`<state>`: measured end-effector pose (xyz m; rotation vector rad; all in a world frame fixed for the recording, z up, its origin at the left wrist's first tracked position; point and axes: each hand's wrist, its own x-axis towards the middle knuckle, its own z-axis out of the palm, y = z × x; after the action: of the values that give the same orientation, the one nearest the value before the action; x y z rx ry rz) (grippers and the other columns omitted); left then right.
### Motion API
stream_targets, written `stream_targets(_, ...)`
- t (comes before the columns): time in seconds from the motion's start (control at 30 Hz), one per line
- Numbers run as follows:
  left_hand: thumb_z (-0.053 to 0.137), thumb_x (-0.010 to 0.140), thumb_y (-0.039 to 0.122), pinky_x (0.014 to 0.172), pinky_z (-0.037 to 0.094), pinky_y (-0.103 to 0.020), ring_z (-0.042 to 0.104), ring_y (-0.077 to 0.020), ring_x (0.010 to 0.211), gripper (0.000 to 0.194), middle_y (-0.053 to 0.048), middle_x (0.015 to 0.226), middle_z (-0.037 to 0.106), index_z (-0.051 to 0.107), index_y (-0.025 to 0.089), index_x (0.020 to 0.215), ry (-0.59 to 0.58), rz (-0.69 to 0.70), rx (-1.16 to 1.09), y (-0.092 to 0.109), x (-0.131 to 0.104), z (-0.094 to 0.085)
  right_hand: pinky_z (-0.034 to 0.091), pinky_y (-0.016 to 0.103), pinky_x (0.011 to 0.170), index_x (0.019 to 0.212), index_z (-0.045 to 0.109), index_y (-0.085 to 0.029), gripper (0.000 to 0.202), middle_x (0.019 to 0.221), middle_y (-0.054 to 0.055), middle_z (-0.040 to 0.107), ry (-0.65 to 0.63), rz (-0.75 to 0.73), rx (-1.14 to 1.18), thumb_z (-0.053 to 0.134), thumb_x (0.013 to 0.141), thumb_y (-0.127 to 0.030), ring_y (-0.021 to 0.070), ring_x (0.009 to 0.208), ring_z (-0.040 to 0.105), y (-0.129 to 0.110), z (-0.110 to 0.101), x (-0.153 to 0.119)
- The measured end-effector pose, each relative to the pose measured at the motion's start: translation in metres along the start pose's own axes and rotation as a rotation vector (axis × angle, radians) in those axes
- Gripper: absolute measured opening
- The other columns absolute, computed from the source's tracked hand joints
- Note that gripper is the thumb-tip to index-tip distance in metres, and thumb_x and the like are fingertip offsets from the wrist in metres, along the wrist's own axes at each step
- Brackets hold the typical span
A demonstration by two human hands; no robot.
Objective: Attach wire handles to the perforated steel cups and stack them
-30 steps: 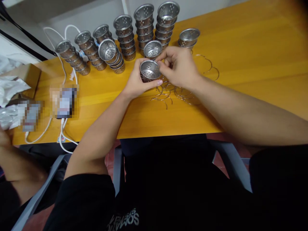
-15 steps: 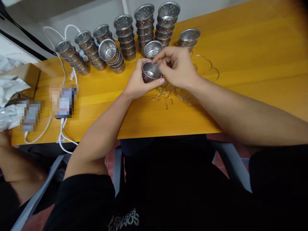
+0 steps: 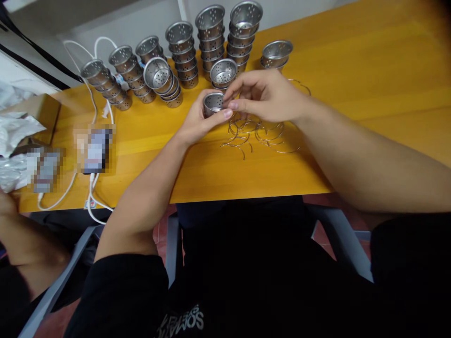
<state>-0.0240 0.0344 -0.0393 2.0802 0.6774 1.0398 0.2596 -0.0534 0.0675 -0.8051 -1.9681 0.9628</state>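
Note:
My left hand (image 3: 200, 121) cups a small perforated metal cup (image 3: 212, 101) just above the yellow table (image 3: 352, 70), thumb along its near side. My right hand (image 3: 268, 96) meets it from the right, fingertips pinched at the cup's rim; whether a thin wire is between them I cannot tell. Below both hands lies a loose pile of curved wire handles (image 3: 259, 134). Behind the hands stand stacks of the same perforated cups (image 3: 211, 37).
More cup stacks (image 3: 120, 77) lean at the back left, and a short stack (image 3: 276, 52) sits back right. White cables (image 3: 93, 188), a blurred phone (image 3: 93, 149) and crumpled plastic (image 3: 14, 131) lie at the left. Another person's arm (image 3: 24, 244) shows at lower left.
The held cup has tipped and sunk lower in my left hand. My right hand has turned flatter and shifted slightly right, uncovering more of the wire pile.

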Motion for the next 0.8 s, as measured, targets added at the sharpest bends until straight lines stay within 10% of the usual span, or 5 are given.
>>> stream_targets(0.4,0.097,0.091,0.111,0.139,0.063,-0.06,0.084,-0.0377,0.141,0.12,-0.011,0.148,0.078,0.061,0.026,0.168,-0.025,0.035,0.112,0.023,0.002,0.004,0.071,0.046,0.079,0.104,0.075,-0.035,0.066,0.082,0.002,0.08,0.03,0.203,0.065,0.121,0.096,-0.081,0.0297,0.084,0.082,-0.005,0.01,0.006)
stream_targets(0.8,0.094,0.086,0.118,0.134,0.066,-0.056,0.082,-0.0387,0.145,0.128,-0.013,0.152,0.076,0.059,0.028,0.17,-0.01,0.073,0.125,0.004,0.001,0.0,0.074,0.048,0.083,0.106,0.081,-0.036,0.074,0.092,0.003,0.084,0.064,0.148,0.046,0.12,0.086,-0.095,0.031,0.09,0.082,0.0,0.013,0.004)
